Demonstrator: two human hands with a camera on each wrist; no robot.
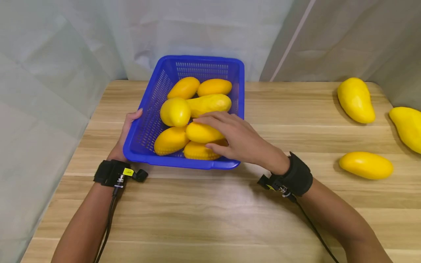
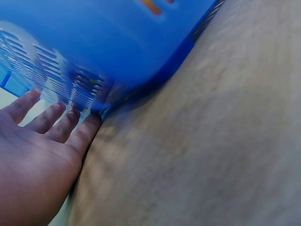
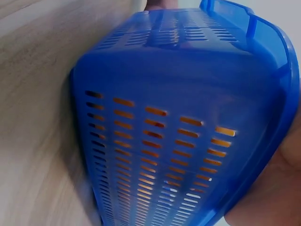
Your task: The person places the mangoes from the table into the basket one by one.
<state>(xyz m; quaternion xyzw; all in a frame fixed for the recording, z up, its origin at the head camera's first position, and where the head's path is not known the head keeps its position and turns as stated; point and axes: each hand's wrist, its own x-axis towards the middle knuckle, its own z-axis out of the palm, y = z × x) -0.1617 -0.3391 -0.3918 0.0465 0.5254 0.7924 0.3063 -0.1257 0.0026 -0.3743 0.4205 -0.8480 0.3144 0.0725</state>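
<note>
A blue plastic basket point(image 1: 184, 164) with slotted walls stands on the wooden table, with several yellow mangoes inside. My right hand point(image 1: 243, 138) reaches over its near right side and holds one mango point(image 1: 201, 132) between thumb and fingers. Just below that one lies another mango point(image 1: 197, 151), partly covered by the thumb. My left hand point(image 1: 124, 133) is at the basket's left side, thumb up by the rim. In the left wrist view its straight fingers point(image 2: 63, 127) lie against the slotted wall. The right wrist view shows mostly the basket's outer wall point(image 3: 174, 75).
To the right on the table lie three more mangoes: one at the back point(image 1: 356, 100), one at the right edge of view point(image 1: 409, 128) and one nearer point(image 1: 366, 165). Pale curtains point(image 1: 210, 29) hang behind the table. A cable runs from each wrist strap.
</note>
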